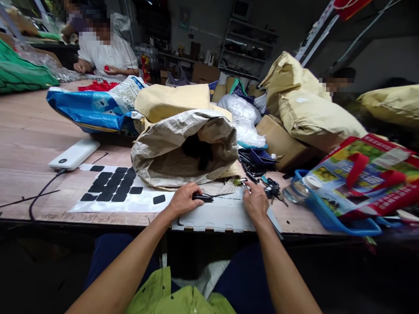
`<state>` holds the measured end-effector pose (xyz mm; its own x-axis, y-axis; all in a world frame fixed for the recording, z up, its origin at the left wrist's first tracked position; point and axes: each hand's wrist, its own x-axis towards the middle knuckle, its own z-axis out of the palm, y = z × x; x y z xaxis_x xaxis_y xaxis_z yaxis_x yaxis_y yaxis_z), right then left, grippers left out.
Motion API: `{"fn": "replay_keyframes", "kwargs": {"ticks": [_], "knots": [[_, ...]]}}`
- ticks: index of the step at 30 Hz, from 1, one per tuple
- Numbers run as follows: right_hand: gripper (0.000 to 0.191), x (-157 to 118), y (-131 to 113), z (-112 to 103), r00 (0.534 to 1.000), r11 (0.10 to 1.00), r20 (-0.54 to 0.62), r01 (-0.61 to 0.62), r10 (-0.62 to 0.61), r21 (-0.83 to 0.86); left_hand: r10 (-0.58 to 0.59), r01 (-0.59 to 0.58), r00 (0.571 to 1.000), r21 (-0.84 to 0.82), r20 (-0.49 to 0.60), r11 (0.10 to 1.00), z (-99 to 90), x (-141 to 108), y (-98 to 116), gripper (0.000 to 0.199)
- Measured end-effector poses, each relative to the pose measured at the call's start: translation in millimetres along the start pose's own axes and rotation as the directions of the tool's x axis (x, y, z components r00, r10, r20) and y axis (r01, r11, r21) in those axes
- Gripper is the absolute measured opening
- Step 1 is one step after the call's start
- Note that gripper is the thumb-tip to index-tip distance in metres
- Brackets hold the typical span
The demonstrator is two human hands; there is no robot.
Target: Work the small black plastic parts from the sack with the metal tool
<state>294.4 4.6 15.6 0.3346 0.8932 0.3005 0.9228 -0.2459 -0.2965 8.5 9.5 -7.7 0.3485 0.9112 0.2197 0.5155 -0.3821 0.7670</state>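
Near the table's front edge, my left hand [186, 199] is closed around small black pieces [203, 198] that stick out to the right of its fingers. To the right, my right hand [255, 201] grips a small metal tool [246, 186] with a yellowish part at its tip. Between and below the hands lies a grey board [216, 216] with a notched front edge. Just behind the hands, an open paper sack [157, 152] lies on its side, with dark contents inside. Left of my left hand, a white sheet [144, 203] carries rows of black rounded squares [114, 185].
A white power bank [74, 155] with a cable is at left, a blue and white bag [94, 109] behind it. Black parts [253, 163], keys [278, 194], a glass jar [299, 189] and a blue basket [330, 220] are at right. A person [108, 54] sits across the table.
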Motion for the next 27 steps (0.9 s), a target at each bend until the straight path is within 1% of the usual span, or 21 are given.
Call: {"fn": "replay_keyframes", "kwargs": {"ticks": [3, 5, 7, 9, 10, 11, 13, 14, 15, 16, 19, 20, 22, 24, 27], "knots": [[0.034, -0.8, -0.5, 12.1, 0.997, 0.992, -0.048, 0.051, -0.057, -0.114, 0.011, -0.011, 1.0, 0.008, 0.027, 1.0, 0.3, 2.3, -2.5, 0.015], [0.033, -3.7, -2.1, 15.7, 0.994, 0.984, -0.074, 0.067, -0.08, -0.163, 0.031, -0.032, 0.998, 0.025, 0.056, 0.999, -2.8, 2.8, 1.3, 0.015], [0.032, -5.3, -2.5, 16.4, 0.993, 0.981, -0.078, 0.077, -0.092, -0.176, 0.061, -0.066, 0.994, 0.054, 0.09, 0.996, -8.6, -1.7, 11.7, 0.014], [0.031, -5.4, -1.7, 16.2, 0.992, 0.98, -0.076, 0.086, -0.101, -0.182, 0.089, -0.097, 0.981, 0.042, 0.171, 0.994, -14.9, -14.1, 27.4, 0.015], [0.031, -5.1, -1.1, 16.1, 0.992, 0.979, -0.076, 0.086, -0.102, -0.185, 0.1, -0.104, 0.965, 0.002, 0.243, 0.995, -17.2, -23.3, 35.9, 0.017], [0.031, -4.7, -0.6, 16.3, 0.992, 0.978, -0.078, 0.084, -0.101, -0.188, 0.111, -0.098, 0.935, -0.053, 0.338, 0.994, -18.3, -33.8, 44.1, 0.018], [0.031, -3.9, 0.3, 17.1, 0.992, 0.977, -0.085, 0.081, -0.099, -0.195, 0.129, -0.066, 0.838, -0.137, 0.531, 0.988, -16.1, -55.9, 57.6, 0.019], [0.031, -3.7, 0.6, 17.7, 0.991, 0.977, -0.087, 0.081, -0.1, -0.196, 0.129, -0.061, 0.793, -0.133, 0.595, 0.989, -12.7, -65.9, 62.6, 0.018], [0.031, -3.6, 0.8, 18.2, 0.991, 0.977, -0.088, 0.084, -0.103, -0.196, 0.115, -0.073, 0.769, -0.093, 0.629, 0.993, -8.1, -74.4, 66.7, 0.017], [0.031, -3.6, 0.9, 18.6, 0.99, 0.977, -0.088, 0.088, -0.107, -0.194, 0.092, -0.097, 0.768, -0.027, 0.634, 0.995, -2.7, -81.0, 69.9, 0.016], [0.031, -4.2, 0.8, 18.7, 0.991, 0.978, -0.083, 0.092, -0.109, -0.189, 0.018, -0.172, 0.816, 0.212, 0.578, 0.962, 15.1, -91.3, 76.7, 0.016], [0.031, -4.4, 0.6, 18.5, 0.991, 0.978, -0.082, 0.088, -0.106, -0.19, -0.002, -0.186, 0.819, 0.27, 0.573, 0.945, 20.9, -92.9, 77.4, 0.016], [0.031, -4.8, 0.0, 18.0, 0.992, 0.977, -0.084, 0.08, -0.098, -0.196, -0.047, -0.2, 0.806, 0.345, 0.59, 0.917, 32.5, -96.4, 73.8, 0.016], [0.03, -4.9, -0.5, 17.7, 0.991, 0.976, -0.088, 0.079, -0.099, -0.205, -0.119, -0.161, 0.795, 0.396, 0.595, 0.904, 44.6, -101.8, 60.9, 0.016], [0.03, -4.9, -0.7, 17.5, 0.99, 0.974, -0.094, 0.086, -0.108, -0.21, -0.303, 0.011, 0.788, 0.479, 0.536, 0.878, 61.2, -112.3, 29.5, 0.022]]}}
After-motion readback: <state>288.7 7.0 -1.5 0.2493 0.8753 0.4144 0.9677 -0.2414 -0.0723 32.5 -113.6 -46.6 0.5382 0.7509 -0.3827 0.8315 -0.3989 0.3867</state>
